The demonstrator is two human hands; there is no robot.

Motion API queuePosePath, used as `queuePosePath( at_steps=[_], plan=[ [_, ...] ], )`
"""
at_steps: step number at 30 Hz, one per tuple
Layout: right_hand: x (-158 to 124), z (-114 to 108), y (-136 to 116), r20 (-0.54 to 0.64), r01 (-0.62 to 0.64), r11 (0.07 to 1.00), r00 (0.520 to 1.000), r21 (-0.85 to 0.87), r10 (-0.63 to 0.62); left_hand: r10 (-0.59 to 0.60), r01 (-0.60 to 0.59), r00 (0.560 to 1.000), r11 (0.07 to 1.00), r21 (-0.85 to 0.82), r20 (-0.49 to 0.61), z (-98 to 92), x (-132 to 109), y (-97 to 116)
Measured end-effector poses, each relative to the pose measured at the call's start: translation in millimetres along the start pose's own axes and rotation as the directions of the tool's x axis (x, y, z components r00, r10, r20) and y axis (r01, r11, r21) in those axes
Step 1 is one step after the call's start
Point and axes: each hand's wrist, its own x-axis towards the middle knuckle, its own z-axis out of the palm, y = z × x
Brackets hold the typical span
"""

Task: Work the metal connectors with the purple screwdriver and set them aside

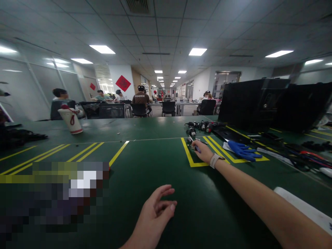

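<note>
Left of the glove (243, 150), the right hand (204, 151) grasped a tool (197, 149) slanting lengthwise away from it; the left hand (157, 211), empty, was farther off.

Small tool (197, 149) partly hidden by right grip (204, 151), left forearm (141, 239) cut off below, pixelated object (84, 183)

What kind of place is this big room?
Maybe an office workroom: people sit on black chairs, panel lights dot the ceiling, and the green table has yellow lines.
</note>
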Motion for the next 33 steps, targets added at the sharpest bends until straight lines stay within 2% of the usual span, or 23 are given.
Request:
queuePosePath(
  at_steps=[5, 8, 12, 16, 22, 24, 26, 29, 33],
  plan=[
    [5, -10, 19, 0.032, -0.161, 0.984, 0.986, -0.074, 0.164, 0.009, -0.009, 1.0, 1.0, 0.025, 0.011, 0.1, 1, 0],
    [19, -16, 33, 0.002, -0.312, 0.941, 0.949, -0.131, 0.315, -0.008, 0.008, 1.0, 0.999, 0.034, 0.01, 1.2, 0, 3],
    [42, -14, 50, 0.054, -0.43, 0.887, 0.894, -0.17, 0.444, -0.025, 0.024, 0.999, 0.999, 0.037, 0.021, 0.5, -2, 5],
    [51, -12, 58, 0.085, -0.449, 0.881, 0.882, -0.151, 0.464, -0.024, 0.023, 1.0, 0.999, 0.05, 0.016, -0.7, -2, 6],
    [29, -35, 52, 0.008, -0.379, 0.925, 0.925, -0.021, 0.379, -0.03, 0.029, 0.999, 0.999, 0.047, 0.037, -0.7, 1, 5],
    [17, -42, 38, -0.034, -0.321, 0.946, 0.946, 0.054, 0.323, -0.023, 0.021, 0.999, 0.999, 0.048, 0.047, -0.3, 1, 3],
    [4, -43, 11, -0.067, -0.24, 0.959, 0.965, 0.152, 0.252, -0.007, 0.005, 0.999, 0.999, 0.048, 0.041, -0.3, 2, 1],
    [-20, -32, -48, -0.077, -0.092, 0.936, 0.989, 0.34, 0.126, 0.049, -0.05, 0.999, 0.996, 0.071, 0.013, -1.5, 2, 1],
    [-54, -12, -132, -0.053, 0.057, 0.826, 0.998, 0.561, -0.032, 0.223, -0.214, 0.974, 0.961, 0.174, -0.037, -4.6, 2, 10]
  ],
)
